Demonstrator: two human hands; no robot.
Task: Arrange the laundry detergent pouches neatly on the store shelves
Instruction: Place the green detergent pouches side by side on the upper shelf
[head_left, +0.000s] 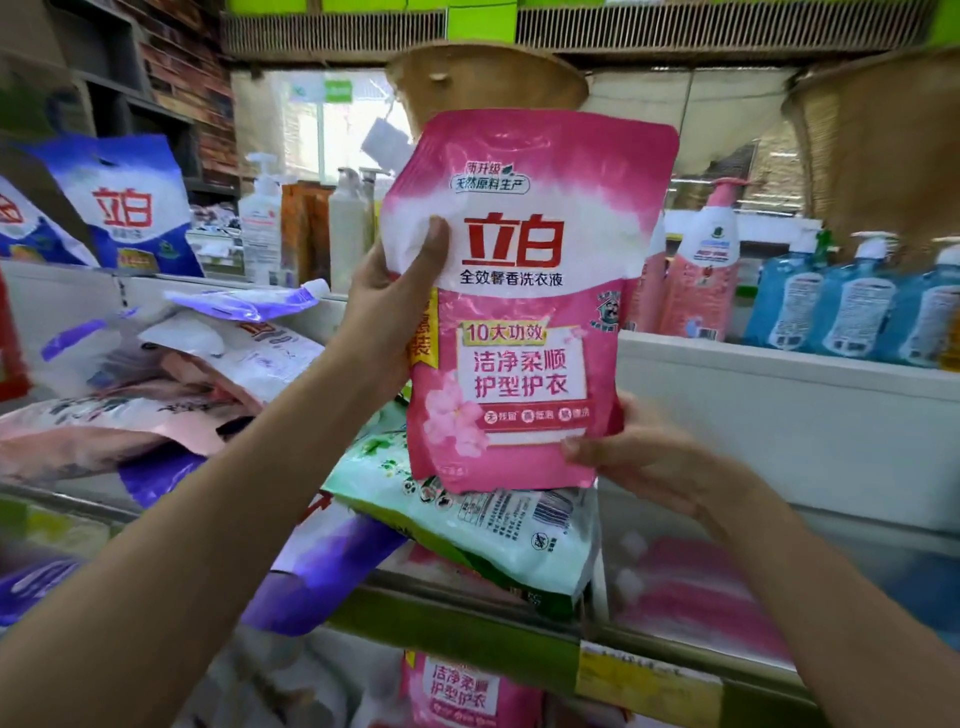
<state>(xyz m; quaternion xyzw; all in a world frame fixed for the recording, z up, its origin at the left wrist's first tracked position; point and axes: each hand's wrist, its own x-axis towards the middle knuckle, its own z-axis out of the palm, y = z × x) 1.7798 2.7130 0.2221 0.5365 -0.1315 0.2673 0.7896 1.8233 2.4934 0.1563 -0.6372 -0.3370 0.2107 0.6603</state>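
Pink detergent pouch (524, 291) upright mid-frame, left hand (387, 301) gripping its upper edge, right hand (631, 457) pinching its lower corner

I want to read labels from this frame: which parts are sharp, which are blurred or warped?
Head view: the pink pouch held by the left hand and right hand is sharp, print legible; the pouches lying at left are smeared; the shelf edge bows from wide-angle distortion.
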